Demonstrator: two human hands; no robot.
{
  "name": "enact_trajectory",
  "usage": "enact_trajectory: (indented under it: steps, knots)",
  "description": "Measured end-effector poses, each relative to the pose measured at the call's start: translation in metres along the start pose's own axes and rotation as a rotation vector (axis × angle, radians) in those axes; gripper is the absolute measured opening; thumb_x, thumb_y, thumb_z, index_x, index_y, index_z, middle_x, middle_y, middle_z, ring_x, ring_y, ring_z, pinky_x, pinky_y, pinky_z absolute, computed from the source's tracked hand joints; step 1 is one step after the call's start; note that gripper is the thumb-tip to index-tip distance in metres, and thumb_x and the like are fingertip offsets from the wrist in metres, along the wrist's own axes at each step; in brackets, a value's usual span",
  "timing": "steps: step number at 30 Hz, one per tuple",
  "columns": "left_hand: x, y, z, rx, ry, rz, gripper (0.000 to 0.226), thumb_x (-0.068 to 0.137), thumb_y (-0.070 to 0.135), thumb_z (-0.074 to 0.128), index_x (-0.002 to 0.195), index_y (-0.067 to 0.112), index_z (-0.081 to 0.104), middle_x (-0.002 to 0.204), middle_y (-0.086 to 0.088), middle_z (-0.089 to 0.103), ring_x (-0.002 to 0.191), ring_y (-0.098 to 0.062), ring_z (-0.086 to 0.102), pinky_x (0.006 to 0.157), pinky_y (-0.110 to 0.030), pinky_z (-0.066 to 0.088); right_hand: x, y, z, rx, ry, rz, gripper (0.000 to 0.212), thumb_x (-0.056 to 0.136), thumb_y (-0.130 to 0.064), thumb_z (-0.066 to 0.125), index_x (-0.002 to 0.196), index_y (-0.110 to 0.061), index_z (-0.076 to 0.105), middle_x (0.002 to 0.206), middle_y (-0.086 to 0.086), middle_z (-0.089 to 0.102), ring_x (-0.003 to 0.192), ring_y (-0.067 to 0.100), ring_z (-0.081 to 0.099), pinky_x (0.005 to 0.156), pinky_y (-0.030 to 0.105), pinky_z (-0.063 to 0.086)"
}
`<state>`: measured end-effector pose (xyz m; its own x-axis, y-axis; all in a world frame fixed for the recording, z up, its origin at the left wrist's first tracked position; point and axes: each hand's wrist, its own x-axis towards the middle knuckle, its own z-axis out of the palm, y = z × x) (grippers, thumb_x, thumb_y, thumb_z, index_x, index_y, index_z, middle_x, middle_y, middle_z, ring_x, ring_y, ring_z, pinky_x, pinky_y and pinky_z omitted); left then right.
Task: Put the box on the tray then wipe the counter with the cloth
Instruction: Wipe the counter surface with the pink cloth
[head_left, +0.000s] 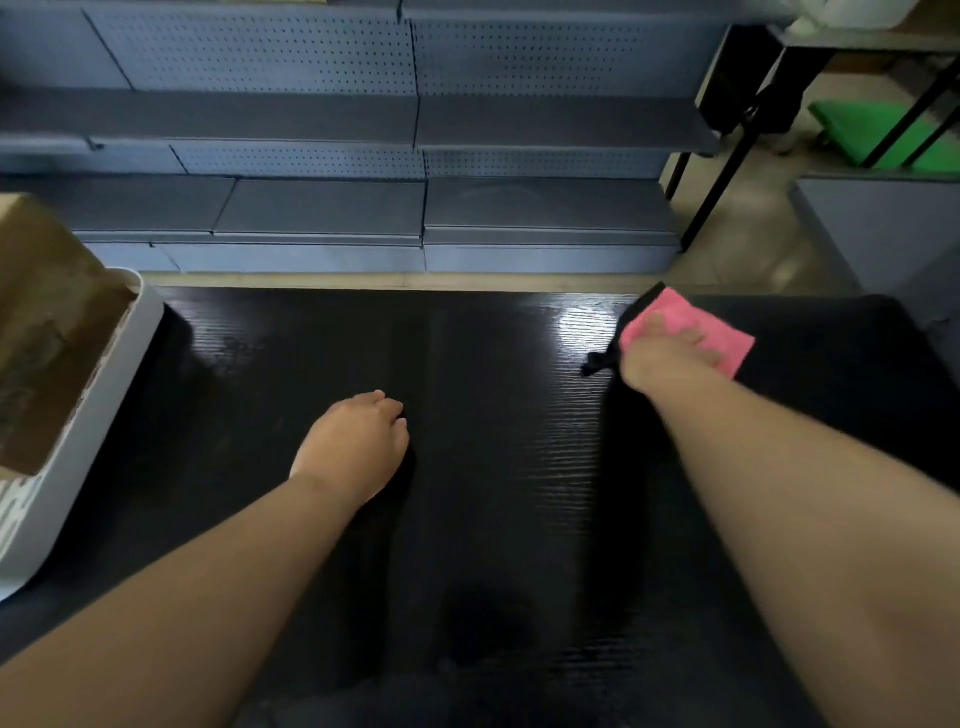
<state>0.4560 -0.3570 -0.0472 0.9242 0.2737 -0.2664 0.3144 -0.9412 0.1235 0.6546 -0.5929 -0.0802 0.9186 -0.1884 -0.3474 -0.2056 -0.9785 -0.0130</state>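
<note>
The pink cloth (691, 322) lies near the far right of the black table (493, 519). The right grip (670, 353) is on top of it, fingers spread flat and pressing rather than clutching. Wiping looks to be the step in hand; it would go best with a flat palm, even pressure and overlapping strokes leftward, without bunching the cloth. The left grip (358, 441) rests mid-table, loosely curled, holding nothing. At the left edge the white tray (104, 405) holds the brown box (47, 312).
</note>
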Motion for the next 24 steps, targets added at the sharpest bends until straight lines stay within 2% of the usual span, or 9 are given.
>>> enact_trajectory:
  steps: [4, 7, 8, 10, 12, 15, 19, 22, 24]
  knots:
    - [0.010, 0.006, 0.000, 0.014, -0.015, -0.086, 0.033, 0.099, 0.031, 0.038, 0.103, 0.010, 0.062, 0.107, -0.010, 0.063, 0.094, -0.025, 0.061, 0.075, -0.031, 0.046, -0.098, -0.049, 0.029, -0.033, -0.108, -0.311, 0.070, 0.096, -0.024, 0.037, 0.152, -0.024, -0.005, 0.157, 0.024, -0.010, 0.140, 0.054, -0.002, 0.113, 0.061, 0.001]
    - [0.010, 0.014, -0.002, 0.058, -0.053, -0.098, 0.034, 0.100, 0.033, 0.035, 0.106, 0.009, 0.058, 0.111, -0.012, 0.060, 0.099, -0.029, 0.059, 0.079, -0.035, 0.047, -0.108, -0.026, 0.036, -0.147, -0.032, -0.679, 0.061, 0.100, -0.028, 0.034, 0.152, -0.031, 0.003, 0.159, 0.021, -0.002, 0.143, 0.047, 0.000, 0.117, 0.054, 0.003]
    - [0.008, 0.020, -0.001, 0.058, -0.055, -0.080, 0.035, 0.100, 0.034, 0.035, 0.114, 0.010, 0.056, 0.117, -0.012, 0.057, 0.104, -0.029, 0.058, 0.085, -0.036, 0.048, -0.096, -0.006, 0.031, -0.145, -0.011, -0.673, 0.057, 0.100, -0.027, 0.032, 0.152, -0.029, 0.009, 0.158, 0.021, 0.005, 0.145, 0.042, 0.004, 0.118, 0.053, 0.006]
    - [0.001, 0.034, 0.001, 0.032, -0.055, -0.023, 0.039, 0.100, 0.034, 0.035, 0.131, 0.015, 0.049, 0.133, -0.009, 0.050, 0.117, -0.029, 0.052, 0.095, -0.039, 0.047, -0.069, 0.031, 0.020, -0.100, -0.031, -0.401, 0.056, 0.100, -0.027, 0.031, 0.152, -0.029, 0.012, 0.158, 0.020, 0.010, 0.145, 0.041, 0.008, 0.117, 0.052, 0.010]
    - [-0.005, 0.050, 0.004, 0.008, -0.067, 0.027, 0.044, 0.100, 0.034, 0.035, 0.141, 0.021, 0.040, 0.145, -0.006, 0.040, 0.127, -0.029, 0.044, 0.102, -0.040, 0.044, -0.068, 0.050, 0.012, -0.032, -0.082, -0.106, 0.059, 0.100, -0.030, 0.029, 0.152, -0.032, 0.002, 0.160, 0.018, -0.002, 0.143, 0.048, 0.003, 0.116, 0.056, 0.008]
    - [-0.011, 0.067, 0.010, 0.037, -0.073, 0.033, 0.043, 0.101, 0.033, 0.032, 0.143, 0.024, 0.038, 0.148, -0.005, 0.035, 0.130, -0.030, 0.041, 0.103, -0.041, 0.044, -0.126, 0.033, 0.028, 0.005, -0.117, -0.153, 0.061, 0.100, -0.023, 0.027, 0.153, -0.027, -0.003, 0.158, 0.022, -0.011, 0.139, 0.056, -0.004, 0.112, 0.062, 0.005]
    - [-0.018, 0.076, 0.016, 0.076, -0.090, 0.017, 0.043, 0.101, 0.033, 0.033, 0.143, 0.025, 0.036, 0.148, -0.004, 0.036, 0.131, -0.030, 0.040, 0.101, -0.042, 0.045, -0.171, 0.056, 0.059, -0.086, -0.098, -0.557, 0.066, 0.098, -0.027, 0.035, 0.152, -0.027, -0.004, 0.158, 0.023, -0.008, 0.140, 0.055, -0.003, 0.113, 0.062, 0.005]
    - [-0.024, 0.078, 0.016, 0.071, -0.106, 0.019, 0.047, 0.101, 0.035, 0.032, 0.146, 0.026, 0.031, 0.151, -0.004, 0.032, 0.134, -0.028, 0.037, 0.102, -0.042, 0.045, -0.126, 0.096, 0.048, -0.044, -0.057, -0.338, 0.059, 0.099, -0.033, 0.028, 0.151, -0.030, 0.001, 0.158, 0.021, 0.006, 0.140, 0.049, 0.013, 0.113, 0.059, 0.016]
    - [-0.029, 0.078, 0.015, 0.074, -0.102, 0.021, 0.048, 0.101, 0.035, 0.032, 0.147, 0.024, 0.029, 0.151, -0.004, 0.031, 0.134, -0.028, 0.036, 0.102, -0.041, 0.045, -0.123, 0.104, 0.039, -0.026, -0.111, -0.098, 0.059, 0.101, -0.031, 0.027, 0.152, -0.030, -0.002, 0.159, 0.019, -0.004, 0.141, 0.051, 0.006, 0.114, 0.059, 0.013]
